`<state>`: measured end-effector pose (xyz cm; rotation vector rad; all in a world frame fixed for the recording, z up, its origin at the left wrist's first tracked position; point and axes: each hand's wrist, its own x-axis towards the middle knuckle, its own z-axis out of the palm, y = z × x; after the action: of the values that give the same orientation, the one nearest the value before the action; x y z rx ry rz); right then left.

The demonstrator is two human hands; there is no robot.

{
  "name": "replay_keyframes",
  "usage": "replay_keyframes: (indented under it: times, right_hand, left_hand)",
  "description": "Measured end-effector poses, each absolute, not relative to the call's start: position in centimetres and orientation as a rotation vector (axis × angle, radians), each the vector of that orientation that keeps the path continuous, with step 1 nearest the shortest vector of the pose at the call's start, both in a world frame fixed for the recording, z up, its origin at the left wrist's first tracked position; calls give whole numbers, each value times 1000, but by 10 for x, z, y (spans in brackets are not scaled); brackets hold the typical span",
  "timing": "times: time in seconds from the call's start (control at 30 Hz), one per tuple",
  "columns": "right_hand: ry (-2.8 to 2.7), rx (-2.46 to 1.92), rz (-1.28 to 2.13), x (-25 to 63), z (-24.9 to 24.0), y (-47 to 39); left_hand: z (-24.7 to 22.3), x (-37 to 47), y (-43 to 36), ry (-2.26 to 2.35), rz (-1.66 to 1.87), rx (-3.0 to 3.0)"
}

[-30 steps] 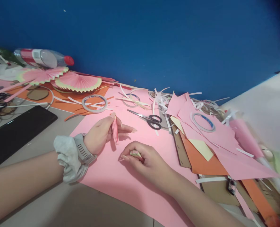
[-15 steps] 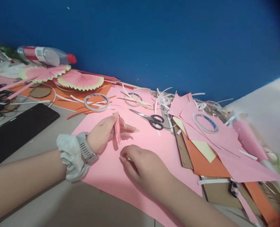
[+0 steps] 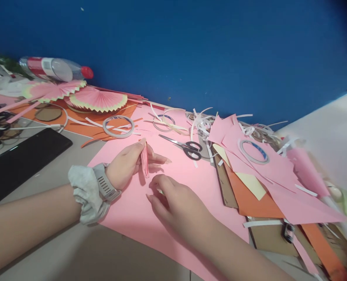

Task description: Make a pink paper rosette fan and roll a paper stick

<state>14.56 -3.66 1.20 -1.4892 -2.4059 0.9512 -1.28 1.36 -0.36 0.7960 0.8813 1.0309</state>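
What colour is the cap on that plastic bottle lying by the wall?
The cap is red, seen best in the head view.

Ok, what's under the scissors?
The scissors lie on a big pink sheet, and a white scrap peeks out by the handles. What the sheet covers there is hidden.
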Motion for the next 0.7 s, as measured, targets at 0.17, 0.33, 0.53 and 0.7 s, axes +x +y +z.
replay_keyframes:
  times: [0.17, 0.33, 0.53, 0.7]
  right_hand:
    - [-2019, -1397, 1204, 158, 20, -31]
    - [-1399, -1253, 1585, 166, 7, -17]
    - [-1020, -1025, 1942, 169, 1, -6]
    - [-1118, -991, 1821, 172, 3, -7]
  left_hand:
    - [-3, -14, 16, 866, 1005, 766]
    - [-3, -16, 18, 839, 1049, 746]
    - [-2, -16, 18, 860, 1020, 721]
    - [-4, -16, 17, 787, 1030, 742]
